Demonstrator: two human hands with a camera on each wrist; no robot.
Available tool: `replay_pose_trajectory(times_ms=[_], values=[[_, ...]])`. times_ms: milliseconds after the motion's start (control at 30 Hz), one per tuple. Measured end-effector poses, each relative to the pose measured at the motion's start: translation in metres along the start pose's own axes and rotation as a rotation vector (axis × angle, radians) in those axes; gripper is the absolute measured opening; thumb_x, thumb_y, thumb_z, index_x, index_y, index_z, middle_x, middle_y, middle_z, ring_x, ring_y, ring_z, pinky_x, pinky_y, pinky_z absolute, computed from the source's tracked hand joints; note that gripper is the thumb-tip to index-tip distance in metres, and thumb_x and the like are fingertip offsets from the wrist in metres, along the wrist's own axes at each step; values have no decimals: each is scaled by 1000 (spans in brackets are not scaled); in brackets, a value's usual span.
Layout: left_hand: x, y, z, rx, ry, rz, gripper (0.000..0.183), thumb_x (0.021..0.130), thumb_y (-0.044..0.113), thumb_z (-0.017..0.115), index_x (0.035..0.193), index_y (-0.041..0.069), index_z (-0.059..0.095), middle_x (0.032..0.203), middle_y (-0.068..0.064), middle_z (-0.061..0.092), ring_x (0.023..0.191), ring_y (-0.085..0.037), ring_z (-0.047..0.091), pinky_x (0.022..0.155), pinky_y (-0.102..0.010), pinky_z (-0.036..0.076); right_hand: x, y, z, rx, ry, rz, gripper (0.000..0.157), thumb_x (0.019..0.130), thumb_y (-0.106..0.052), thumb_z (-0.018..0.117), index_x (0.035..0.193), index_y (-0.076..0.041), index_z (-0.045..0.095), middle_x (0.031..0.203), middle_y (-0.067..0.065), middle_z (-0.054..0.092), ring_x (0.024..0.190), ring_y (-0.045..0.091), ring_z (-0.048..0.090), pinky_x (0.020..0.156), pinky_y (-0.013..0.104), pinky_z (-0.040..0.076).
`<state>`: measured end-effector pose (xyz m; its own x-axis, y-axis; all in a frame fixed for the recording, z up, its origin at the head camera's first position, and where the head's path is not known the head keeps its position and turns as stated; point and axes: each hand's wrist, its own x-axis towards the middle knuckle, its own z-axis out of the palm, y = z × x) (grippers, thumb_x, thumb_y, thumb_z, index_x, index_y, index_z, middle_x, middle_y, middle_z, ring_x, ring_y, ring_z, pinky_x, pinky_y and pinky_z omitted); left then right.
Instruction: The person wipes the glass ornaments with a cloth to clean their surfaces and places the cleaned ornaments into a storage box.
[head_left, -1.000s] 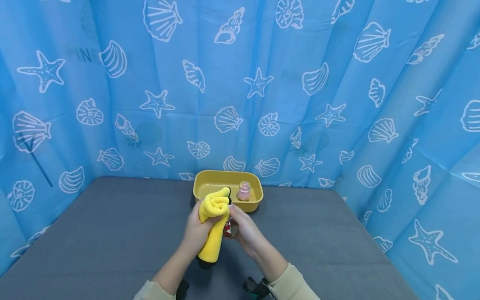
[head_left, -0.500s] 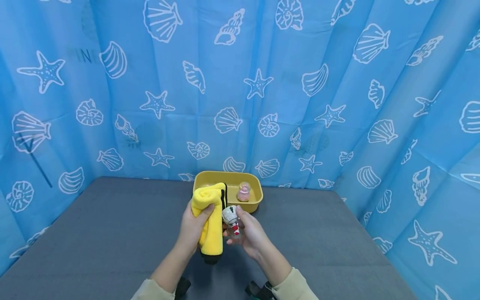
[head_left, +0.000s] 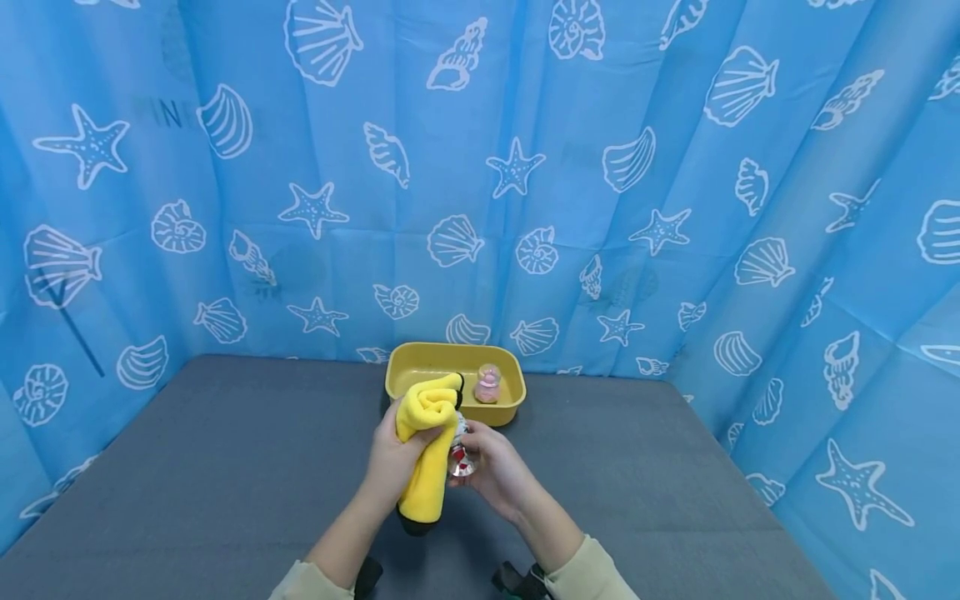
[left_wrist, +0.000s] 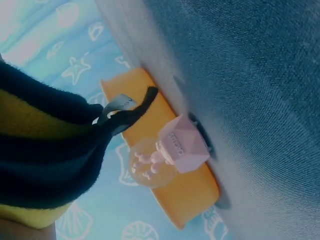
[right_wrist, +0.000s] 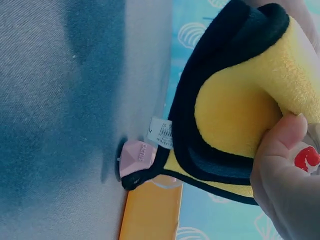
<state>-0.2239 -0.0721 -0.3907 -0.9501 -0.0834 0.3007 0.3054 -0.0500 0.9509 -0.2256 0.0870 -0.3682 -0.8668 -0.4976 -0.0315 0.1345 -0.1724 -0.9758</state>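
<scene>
My left hand [head_left: 393,462] grips a yellow towel [head_left: 427,479] with black edging, bunched and hanging down. My right hand [head_left: 495,467] holds a small snow globe [head_left: 461,463] by its pale base, with the glass dome pointing downward. A red and white figure shows inside the glass. The towel overlaps part of the globe, and my right thumb lies against the yellow cloth in the right wrist view. Another snow globe, with a pink base [left_wrist: 184,144], stands on the table before the tray in the left wrist view; in the head view it is hidden behind the hands and towel.
A yellow tray [head_left: 420,353] stands at the back of the grey table [head_left: 247,467], holding a pink snow globe [head_left: 487,385]. A blue curtain [head_left: 480,200] with white shells hangs behind and along the right side.
Half a second ago the globe's white base faced up, apart from the towel; now the globe is tucked against the cloth. The left hand has turned the towel again, its top leaning rightward.
</scene>
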Motion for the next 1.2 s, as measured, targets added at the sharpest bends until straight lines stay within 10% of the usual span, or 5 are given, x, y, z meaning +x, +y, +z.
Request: replay_pose_trajectory(times_ms=[300,733,1200], values=[[-1,8,-6,-53,97,-116,48,97,16,61,134,-4,39,106,-17,56,85,-17,60,74,-30,52,-4,-1,-3,61,26,21,49,96,-16,46,138,8,34,101,4,56,81,14,57,70,26,48],[-5,8,-1,-76,-94,-121,63,92,21,70,143,6,35,113,-14,51,95,-24,53,81,-36,47,0,6,-2,-137,44,-25,68,98,-41,54,148,0,34,117,9,58,97,16,57,83,32,48],[-8,1,6,-65,107,-29,44,95,13,63,132,-2,44,103,-15,57,84,-18,60,73,-30,52,-1,4,-3,-211,-31,-17,69,99,-38,53,152,-3,26,134,18,47,102,21,60,86,37,52]])
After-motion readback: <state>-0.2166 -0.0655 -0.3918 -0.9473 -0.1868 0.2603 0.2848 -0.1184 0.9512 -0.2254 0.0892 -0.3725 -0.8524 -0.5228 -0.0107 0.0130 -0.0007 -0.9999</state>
